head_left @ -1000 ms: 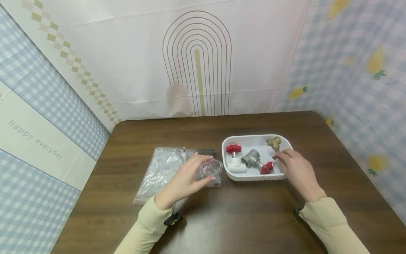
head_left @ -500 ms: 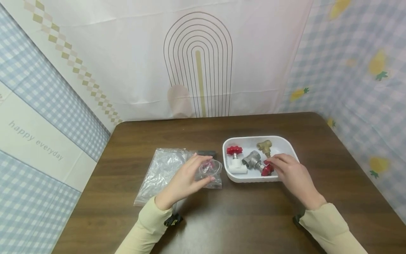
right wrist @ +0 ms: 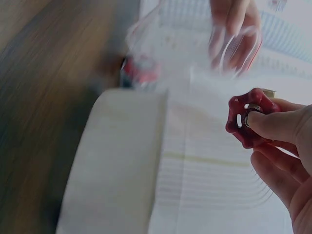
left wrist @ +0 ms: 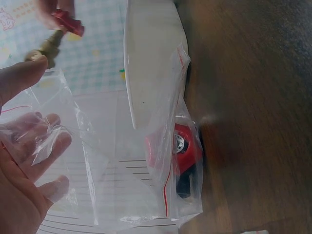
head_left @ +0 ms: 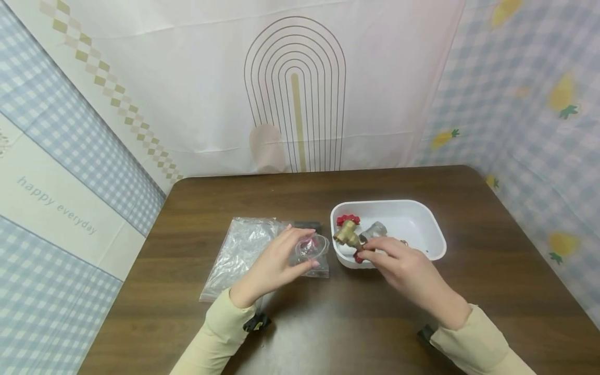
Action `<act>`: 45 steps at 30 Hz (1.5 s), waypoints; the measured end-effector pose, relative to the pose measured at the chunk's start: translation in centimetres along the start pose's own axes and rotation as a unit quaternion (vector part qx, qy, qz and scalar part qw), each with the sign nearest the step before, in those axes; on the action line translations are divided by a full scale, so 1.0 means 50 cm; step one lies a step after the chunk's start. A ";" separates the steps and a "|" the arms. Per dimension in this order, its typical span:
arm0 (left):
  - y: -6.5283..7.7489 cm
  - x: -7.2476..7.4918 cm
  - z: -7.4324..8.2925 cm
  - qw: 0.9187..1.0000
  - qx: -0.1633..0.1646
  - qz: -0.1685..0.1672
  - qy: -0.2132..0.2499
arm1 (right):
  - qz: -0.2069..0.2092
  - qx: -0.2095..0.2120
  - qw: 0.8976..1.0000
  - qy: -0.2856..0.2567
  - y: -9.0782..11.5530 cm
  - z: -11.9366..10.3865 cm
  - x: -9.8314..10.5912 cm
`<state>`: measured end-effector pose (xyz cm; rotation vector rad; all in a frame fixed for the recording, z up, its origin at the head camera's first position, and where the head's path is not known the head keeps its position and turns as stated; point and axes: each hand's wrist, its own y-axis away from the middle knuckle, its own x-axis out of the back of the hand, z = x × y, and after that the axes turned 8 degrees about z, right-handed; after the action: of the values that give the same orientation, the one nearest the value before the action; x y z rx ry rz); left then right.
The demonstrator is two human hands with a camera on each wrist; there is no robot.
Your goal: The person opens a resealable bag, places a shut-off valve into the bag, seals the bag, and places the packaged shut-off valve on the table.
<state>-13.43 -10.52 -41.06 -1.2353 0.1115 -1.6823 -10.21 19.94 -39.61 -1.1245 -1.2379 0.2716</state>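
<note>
My right hand [head_left: 408,271] pinches a brass valve [head_left: 347,234] by its red handwheel [right wrist: 236,122], above the left end of the white tray [head_left: 422,213]. My left hand [head_left: 269,268] holds a clear zip bag [left wrist: 112,185] with its mouth spread round between thumb and fingers. Through the plastic in the left wrist view, a red handwheel [left wrist: 190,158] with a dark body shows low in the bag area. Inside the tray lie a grey metal valve [head_left: 376,229] and another valve's red handwheel [head_left: 348,219], both partly hidden behind the brass valve and the right hand.
A flat clear plastic bag [head_left: 234,260] lies left of the tray on the brown wooden table [head_left: 356,333]. A dark cylinder [head_left: 309,226] lies behind my left hand. Printed cloth hangs [head_left: 201,104] behind and beside the table.
The right hand has lifted the brass valve from the tray's right side and carried it left, over the tray's left end. The left hand has stayed in place with the bag.
</note>
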 end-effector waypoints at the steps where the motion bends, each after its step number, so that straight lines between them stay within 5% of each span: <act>1: 0.000 0.000 0.000 1.000 -0.001 -0.001 -0.001 | -0.006 0.009 1.000 -0.002 -0.005 -0.005 -0.001; 13: -0.006 0.003 0.006 1.000 -0.024 -0.013 0.012 | -0.095 0.034 0.994 -0.043 -0.031 -0.031 -0.002; 25: -0.003 -0.002 0.015 0.999 -0.021 -0.033 0.008 | -0.131 0.055 0.989 -0.042 -0.052 -0.035 -0.004; 31: -0.002 -0.004 0.020 0.998 -0.058 -0.035 -0.005 | -0.151 0.064 0.985 -0.051 -0.062 -0.032 -0.008; 45: 0.002 -0.015 0.025 0.991 -0.124 -0.012 -0.055 | -0.149 0.016 0.974 -0.171 -0.096 -0.021 -0.020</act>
<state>-12.45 -9.46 -41.00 -1.5173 0.2443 -1.6523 -11.53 16.41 -36.32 -0.8699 -1.6804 0.2632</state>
